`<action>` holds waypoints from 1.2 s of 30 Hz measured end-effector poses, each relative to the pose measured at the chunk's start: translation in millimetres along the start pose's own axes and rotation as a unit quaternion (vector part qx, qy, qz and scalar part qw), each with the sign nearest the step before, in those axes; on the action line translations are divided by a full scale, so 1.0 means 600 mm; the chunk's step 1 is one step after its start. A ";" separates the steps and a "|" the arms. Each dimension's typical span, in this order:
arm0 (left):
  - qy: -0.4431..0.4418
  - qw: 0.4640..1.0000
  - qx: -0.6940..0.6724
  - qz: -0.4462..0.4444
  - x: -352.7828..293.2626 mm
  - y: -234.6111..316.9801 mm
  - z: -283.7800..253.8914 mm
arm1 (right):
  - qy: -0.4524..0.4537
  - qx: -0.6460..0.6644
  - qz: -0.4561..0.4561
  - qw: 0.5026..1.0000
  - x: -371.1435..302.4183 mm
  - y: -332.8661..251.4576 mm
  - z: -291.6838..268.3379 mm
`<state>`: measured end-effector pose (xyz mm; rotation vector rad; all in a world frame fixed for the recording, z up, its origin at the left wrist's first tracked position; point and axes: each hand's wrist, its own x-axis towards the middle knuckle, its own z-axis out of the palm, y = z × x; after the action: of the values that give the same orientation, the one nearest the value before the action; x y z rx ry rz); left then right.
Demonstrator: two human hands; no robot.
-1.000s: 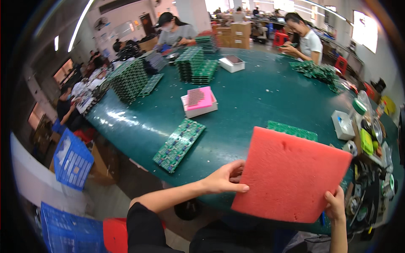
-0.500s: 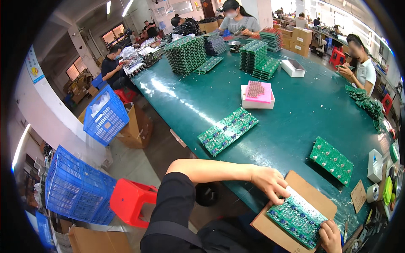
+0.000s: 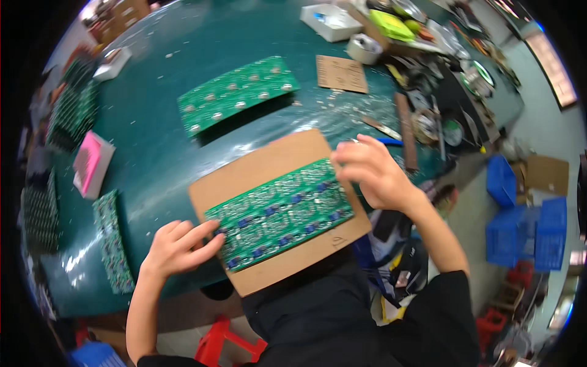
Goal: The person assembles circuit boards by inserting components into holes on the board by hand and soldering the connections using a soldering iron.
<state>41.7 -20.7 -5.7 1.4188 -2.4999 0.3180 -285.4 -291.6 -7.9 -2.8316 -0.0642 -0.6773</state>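
Note:
A green circuit board [image 3: 281,211] with rows of dark blue parts lies slantwise on a brown fibreboard or cardboard sheet [image 3: 275,278] at the table's near edge. My left hand [image 3: 180,249] has its thumb and forefinger on the board's left end. At the opposite end, the bent fingers of my right hand [image 3: 376,174] meet the upper right corner; they are slightly blurred. Beyond the sheet rests another green board [image 3: 238,93], its rows of round silvery spots facing up. A third board [image 3: 113,241] lies to the left.
A white box with a pink block [image 3: 90,160] stands at the left, near stacked boards [image 3: 73,110]. Tape rolls [image 3: 364,49], a small cardboard piece [image 3: 342,73], a white tray [image 3: 330,23] and tools crowd the right side. A red stool [image 3: 226,342] stands below.
The view has swung right and down over the board. My left hand has shifted from the board's upper edge to its left end; my right hand is now at the upper right corner.

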 end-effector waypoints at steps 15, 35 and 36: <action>0.283 0.772 -0.257 -0.508 -0.017 0.067 -0.071 | 0.614 0.697 0.230 0.290 -0.299 0.127 -0.039; 0.195 0.851 -0.243 -0.423 0.032 0.059 0.040 | 0.207 0.347 0.210 0.890 0.081 -0.246 0.106; 0.195 0.850 -0.246 -0.423 0.030 0.061 0.044 | 0.204 0.346 0.212 0.891 0.084 -0.250 0.108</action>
<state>-1.6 -25.4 -27.4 1.8015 -1.3050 -0.1879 -226.1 -131.3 -9.8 -1.8908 0.3118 -0.9027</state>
